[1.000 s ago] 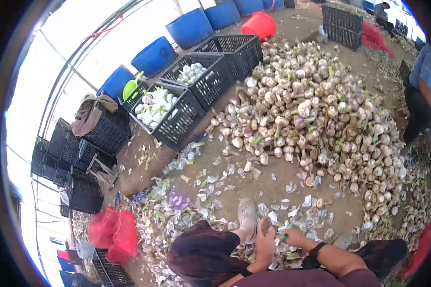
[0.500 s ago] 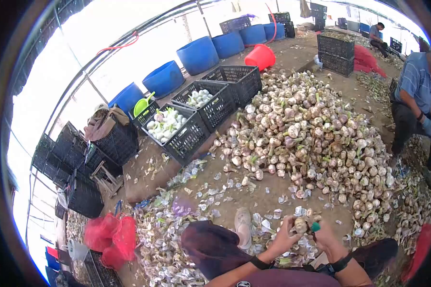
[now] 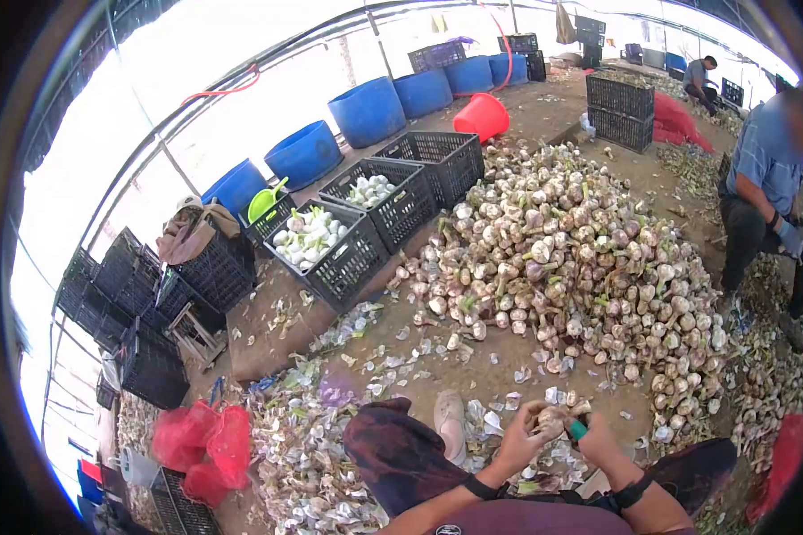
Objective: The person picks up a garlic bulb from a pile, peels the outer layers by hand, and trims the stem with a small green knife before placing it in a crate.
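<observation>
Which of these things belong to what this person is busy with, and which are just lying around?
In use: left hand holding a garlic bulb; right hand with a green-handled tool; garlic heap; crate of white bulbs; peelings.

Lying about: blue barrels; red bucket; red mesh bags; stacked black crates; green scoop.

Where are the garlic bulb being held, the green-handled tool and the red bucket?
garlic bulb (image 3: 551, 417), head view, on its pale rounded side.
green-handled tool (image 3: 578, 430), head view, on the green handle.
red bucket (image 3: 484, 116), head view, on its side wall.
</observation>
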`<state>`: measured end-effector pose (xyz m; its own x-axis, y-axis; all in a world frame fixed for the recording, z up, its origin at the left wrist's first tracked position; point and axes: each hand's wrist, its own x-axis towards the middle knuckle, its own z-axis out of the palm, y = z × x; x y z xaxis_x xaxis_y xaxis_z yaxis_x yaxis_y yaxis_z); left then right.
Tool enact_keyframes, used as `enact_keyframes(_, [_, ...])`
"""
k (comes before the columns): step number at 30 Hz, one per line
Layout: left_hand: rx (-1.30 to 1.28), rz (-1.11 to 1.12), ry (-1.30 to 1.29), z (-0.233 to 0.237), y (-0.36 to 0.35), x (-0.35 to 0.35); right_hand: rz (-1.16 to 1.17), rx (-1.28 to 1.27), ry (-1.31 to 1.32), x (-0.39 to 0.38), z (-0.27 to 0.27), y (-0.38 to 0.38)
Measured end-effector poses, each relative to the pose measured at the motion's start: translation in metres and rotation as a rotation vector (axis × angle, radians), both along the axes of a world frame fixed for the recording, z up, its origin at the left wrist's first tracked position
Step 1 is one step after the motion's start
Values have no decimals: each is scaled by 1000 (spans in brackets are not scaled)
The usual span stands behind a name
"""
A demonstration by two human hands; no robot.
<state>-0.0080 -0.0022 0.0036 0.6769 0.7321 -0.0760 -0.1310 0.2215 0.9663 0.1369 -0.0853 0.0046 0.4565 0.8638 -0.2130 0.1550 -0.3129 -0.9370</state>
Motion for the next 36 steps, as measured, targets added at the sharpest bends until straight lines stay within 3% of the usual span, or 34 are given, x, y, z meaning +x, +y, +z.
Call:
enact_keyframes(5, [-4, -18, -11, 4, 0, -2, 72, 176, -35, -1, 10, -1])
enact_keyframes(11, [298, 32, 122, 23, -5, -6, -65, -35, 559, -7, 20, 8])
enact_keyframes(14, [72, 25, 17, 16, -5, -7, -39, -1, 462, -7, 16, 6])
enact_keyframes(17, [19, 32, 4, 8, -3, -8, -36, 95, 294, -9, 15, 2])
enact_keyframes(20, [-68, 12, -98, 6, -1, -7, -16, 314, -31, -9, 13, 6])
enact_keyframes(23, [-339, -32, -30, 14, 0, -10, 31, 294, -274, -2, 17, 2])
enact_keyframes(26, [-791, -147, -154, 11, 4, -11, 157, 245, -357, 1, 44, -1])
enact_keyframes(30, [-837, -74, -151, 11, 1, -4, 63, 259, -273, -7, 49, 3])
enact_keyframes(34, [-233, -18, 34, 2, -7, -4, 18, 336, -298, -13, 57, 5])
enact_keyframes(35, [-465, 16, -63, 7, -7, -4, 13, 379, -337, -13, 54, 5])
enact_keyframes(36, [-533, 7, -102, 9, -4, -4, -32, 363, -358, -12, 54, 6])
